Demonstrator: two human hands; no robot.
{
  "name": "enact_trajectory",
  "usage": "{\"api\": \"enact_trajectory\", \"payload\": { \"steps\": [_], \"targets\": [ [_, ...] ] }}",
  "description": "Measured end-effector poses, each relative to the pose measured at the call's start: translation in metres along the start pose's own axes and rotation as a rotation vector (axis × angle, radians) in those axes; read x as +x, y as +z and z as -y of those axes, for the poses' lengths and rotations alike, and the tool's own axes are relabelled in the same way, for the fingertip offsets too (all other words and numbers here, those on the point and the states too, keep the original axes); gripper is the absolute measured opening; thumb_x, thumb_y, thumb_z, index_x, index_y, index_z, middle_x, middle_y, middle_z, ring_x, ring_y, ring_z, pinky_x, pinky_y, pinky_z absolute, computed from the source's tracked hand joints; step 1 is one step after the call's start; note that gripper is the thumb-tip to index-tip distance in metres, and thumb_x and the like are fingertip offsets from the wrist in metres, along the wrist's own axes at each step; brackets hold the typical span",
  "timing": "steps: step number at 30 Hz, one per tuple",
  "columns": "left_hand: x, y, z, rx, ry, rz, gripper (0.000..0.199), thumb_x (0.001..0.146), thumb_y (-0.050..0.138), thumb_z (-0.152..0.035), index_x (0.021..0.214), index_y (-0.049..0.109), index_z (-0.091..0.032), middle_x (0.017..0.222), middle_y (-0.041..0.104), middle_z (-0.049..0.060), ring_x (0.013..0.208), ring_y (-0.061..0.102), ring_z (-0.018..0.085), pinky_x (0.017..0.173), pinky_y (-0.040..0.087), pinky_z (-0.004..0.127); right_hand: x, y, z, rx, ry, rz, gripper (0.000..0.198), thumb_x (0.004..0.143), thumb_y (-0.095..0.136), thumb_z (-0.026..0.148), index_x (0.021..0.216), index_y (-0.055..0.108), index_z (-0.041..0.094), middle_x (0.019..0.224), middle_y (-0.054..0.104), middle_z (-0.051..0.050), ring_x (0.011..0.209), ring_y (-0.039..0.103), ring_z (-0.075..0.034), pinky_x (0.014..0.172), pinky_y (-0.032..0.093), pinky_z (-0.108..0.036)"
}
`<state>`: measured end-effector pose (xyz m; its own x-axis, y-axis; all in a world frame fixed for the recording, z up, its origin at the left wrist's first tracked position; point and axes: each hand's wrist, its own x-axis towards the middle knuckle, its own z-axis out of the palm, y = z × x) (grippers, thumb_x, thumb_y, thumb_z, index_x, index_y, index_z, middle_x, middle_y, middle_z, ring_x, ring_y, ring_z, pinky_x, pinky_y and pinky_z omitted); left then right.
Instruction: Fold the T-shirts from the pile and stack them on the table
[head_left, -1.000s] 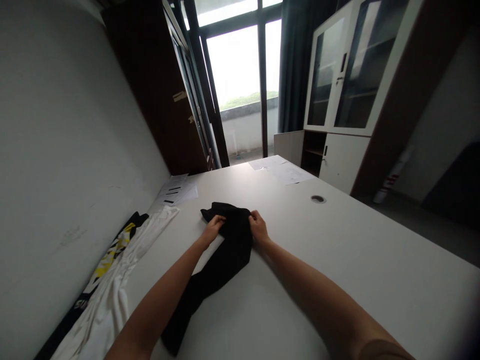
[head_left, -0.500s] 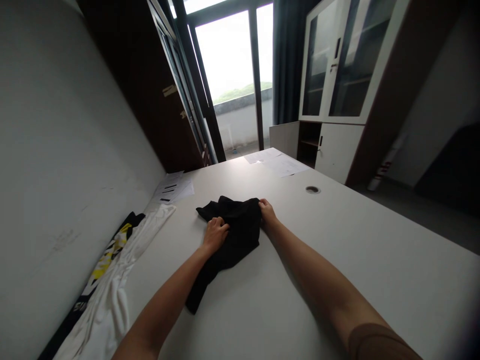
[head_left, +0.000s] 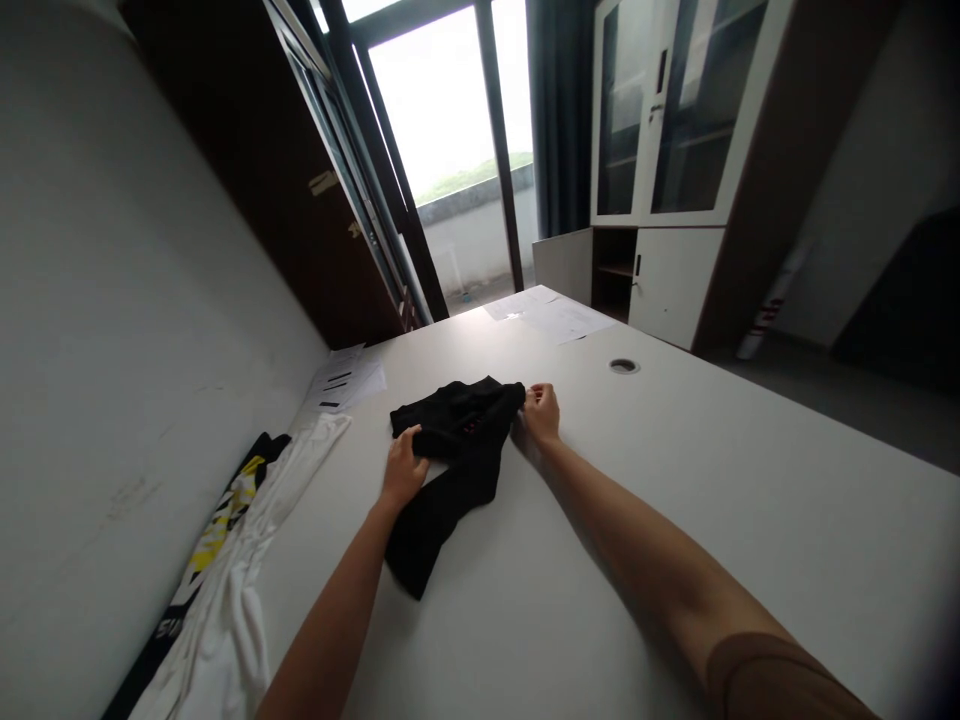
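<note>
A crumpled black garment (head_left: 469, 460) lies on the white table (head_left: 570, 580), one leg-like or sleeve-like part reaching toward me. Its exact kind cannot be made out; small reddish marks show in a fold near its middle. At its upper right corner, my right hand (head_left: 541, 412) is closed in a pinch on the cloth. My left hand (head_left: 403, 467) grips the garment's left side, thumb below and fingers over the fabric.
White cloth (head_left: 240, 560) and a black, yellow and white garment (head_left: 217, 530) lie along the wall on the left. Papers (head_left: 345, 380) rest at the far left corner, more sheets (head_left: 559, 315) at the far edge. A round cable hole (head_left: 624, 366) sits at the right.
My left hand has shifted left and slightly nearer, from the garment's middle to its left side. My right hand has moved slightly right. The garment has been spread and its folds have changed.
</note>
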<state>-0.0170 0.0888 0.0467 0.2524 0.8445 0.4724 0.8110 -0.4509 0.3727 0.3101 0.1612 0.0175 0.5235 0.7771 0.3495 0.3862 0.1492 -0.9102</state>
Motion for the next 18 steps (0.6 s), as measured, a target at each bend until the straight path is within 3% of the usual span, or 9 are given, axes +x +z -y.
{"api": "enact_trajectory", "payload": {
  "steps": [2,4,7,9,12,18],
  "targets": [
    [0.003,0.009,-0.014,0.028,0.071,0.059,0.079,0.079,0.06,-0.007,0.152,0.039,-0.026,0.148,0.053,0.01,0.143,0.042,0.031,0.122,0.026,0.055,-0.008,-0.004,0.013,-0.072,-0.183,0.008,0.021,0.097,0.042,0.034,0.102,0.059,0.022,0.104,0.062,-0.01,0.1,0.057,-0.026,0.094,0.045,-0.041],
    [0.004,0.018,-0.023,0.069,0.13,0.137,0.077,0.079,0.061,-0.006,0.151,0.044,-0.029,0.14,0.058,0.007,0.14,0.043,0.031,0.123,0.021,0.058,-0.02,-0.006,0.028,-0.101,-0.424,0.188,0.021,0.1,0.043,0.03,0.099,0.063,0.022,0.103,0.065,-0.01,0.103,0.056,-0.026,0.097,0.043,-0.04],
    [0.005,0.028,-0.025,0.043,0.099,0.213,0.052,0.079,0.062,-0.007,0.127,0.063,-0.025,0.113,0.066,0.006,0.116,0.056,0.027,0.111,0.039,0.048,-0.042,-0.002,0.047,-0.156,-0.734,0.547,0.019,0.1,0.051,0.031,0.096,0.067,0.023,0.1,0.069,-0.008,0.102,0.057,-0.025,0.096,0.041,-0.04],
    [0.004,0.028,-0.017,-0.004,0.039,0.231,0.033,0.079,0.062,-0.008,0.108,0.066,-0.023,0.102,0.067,0.005,0.102,0.058,0.025,0.096,0.047,0.04,-0.055,0.003,0.053,-0.195,-0.851,0.696,0.016,0.099,0.057,0.035,0.095,0.068,0.024,0.096,0.07,-0.006,0.099,0.058,-0.024,0.096,0.039,-0.04],
    [0.003,0.017,0.004,0.031,-0.05,0.165,0.021,0.079,0.062,-0.008,0.094,0.06,-0.024,0.094,0.065,0.003,0.096,0.056,0.025,0.088,0.046,0.036,-0.064,0.01,0.053,-0.23,-0.88,0.771,0.022,0.098,0.06,0.039,0.085,0.066,0.023,0.082,0.069,-0.003,0.087,0.059,-0.021,0.092,0.037,-0.038],
    [-0.01,-0.013,0.064,0.195,-0.334,-0.139,0.025,0.073,0.057,-0.002,0.084,0.053,-0.024,0.09,0.062,0.004,0.093,0.057,0.025,0.085,0.041,0.035,-0.053,0.012,0.041,-0.207,-0.739,0.728,0.04,0.098,0.056,0.036,0.062,0.05,0.021,0.066,0.061,0.0,0.076,0.057,-0.018,0.083,0.035,-0.033]
  ]
}}
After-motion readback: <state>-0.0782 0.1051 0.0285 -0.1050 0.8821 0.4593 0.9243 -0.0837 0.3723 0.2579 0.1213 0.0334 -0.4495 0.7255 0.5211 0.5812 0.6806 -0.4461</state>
